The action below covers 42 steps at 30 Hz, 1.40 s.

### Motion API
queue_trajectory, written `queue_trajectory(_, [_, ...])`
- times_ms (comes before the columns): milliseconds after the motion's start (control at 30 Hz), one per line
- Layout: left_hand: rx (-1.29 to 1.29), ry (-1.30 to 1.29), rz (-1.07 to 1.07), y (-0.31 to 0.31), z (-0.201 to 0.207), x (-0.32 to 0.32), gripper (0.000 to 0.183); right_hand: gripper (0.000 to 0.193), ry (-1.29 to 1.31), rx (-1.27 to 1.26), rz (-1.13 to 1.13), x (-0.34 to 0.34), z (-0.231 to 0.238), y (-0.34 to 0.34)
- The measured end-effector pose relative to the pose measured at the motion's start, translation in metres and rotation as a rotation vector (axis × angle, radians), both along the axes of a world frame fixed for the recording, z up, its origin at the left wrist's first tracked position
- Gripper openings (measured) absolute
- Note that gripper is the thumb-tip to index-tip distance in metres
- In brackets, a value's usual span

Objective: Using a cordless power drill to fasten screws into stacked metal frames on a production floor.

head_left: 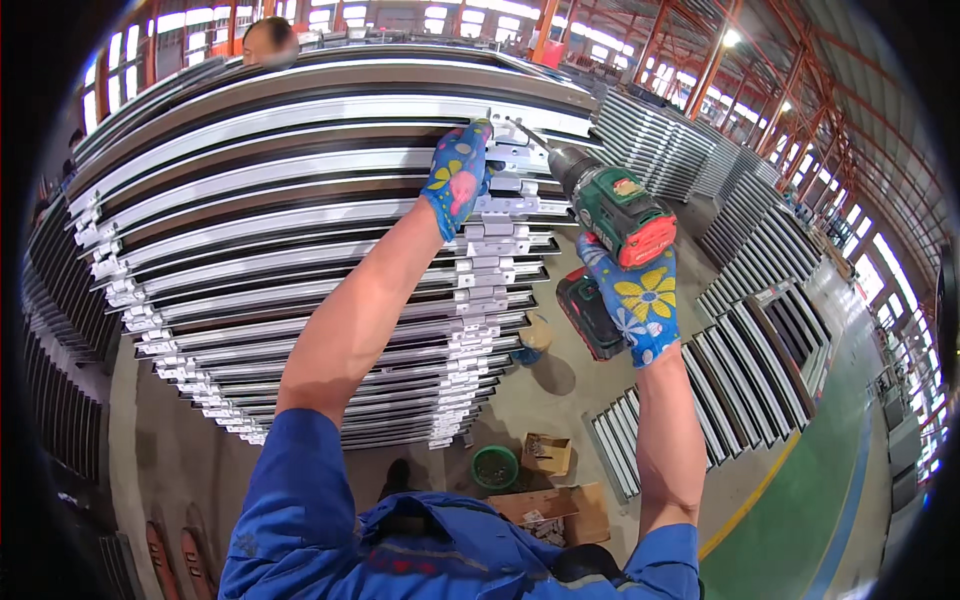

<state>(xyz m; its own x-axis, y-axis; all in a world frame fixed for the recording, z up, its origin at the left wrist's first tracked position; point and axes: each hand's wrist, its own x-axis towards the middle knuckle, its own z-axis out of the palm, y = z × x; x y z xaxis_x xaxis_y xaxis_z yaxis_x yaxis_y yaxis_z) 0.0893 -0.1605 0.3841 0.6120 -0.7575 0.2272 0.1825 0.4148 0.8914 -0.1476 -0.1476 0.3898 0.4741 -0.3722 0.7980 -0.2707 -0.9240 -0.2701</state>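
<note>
A green and black cordless drill with a red rear is gripped in my right hand, which wears a blue flowered glove. Its red and black battery hangs at the foot of the handle. The long thin bit points up and left, its tip close to a hinge on the top frame. Beside that hinge, my left hand, in a matching glove, rests with bent fingers against the edge of the stacked metal frames. Whatever its fingertips pinch is hidden. More silver hinges run down the stack's side.
Further stacks of frames stand at the right, with leaning frames nearer. On the floor are a green basin, a small carton and flattened cardboard. Another person is behind the stack. Pallet-jack forks lie lower left.
</note>
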Motion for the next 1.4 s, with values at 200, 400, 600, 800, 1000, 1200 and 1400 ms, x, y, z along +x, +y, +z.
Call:
queue_trajectory(200, [-0.069,0.038,0.026,0.001,0.001,-0.004,0.024,0.022,0.085,-0.15,-0.108,0.007,0.001,-0.001])
queue_trajectory(400, [-0.079,-0.059,0.059,-0.005,-0.004,0.003,0.025,0.022,0.145,-0.161,-0.099,0.009,0.008,-0.005])
queue_trajectory(600, [-0.266,-0.032,0.062,-0.014,-0.014,-0.003,0.021,0.021,0.348,-0.426,-0.169,0.007,0.009,-0.015])
queue_trajectory(800, [-0.312,-0.023,0.073,-0.015,-0.017,-0.006,0.018,0.022,0.413,-0.417,-0.198,0.004,0.013,-0.017])
queue_trajectory(1000, [-0.297,-0.006,0.056,-0.013,-0.018,-0.008,0.012,0.023,0.49,-0.596,-0.273,0.0,0.018,-0.014])
queue_trajectory(1200, [-0.37,-0.026,0.125,-0.017,-0.017,-0.009,0.019,0.024,0.482,-0.684,-0.271,0.002,0.027,-0.013])
queue_trajectory(1400, [-0.327,0.027,0.119,-0.015,-0.016,-0.012,0.018,0.023,0.574,-0.602,-0.349,0.001,0.024,-0.015])
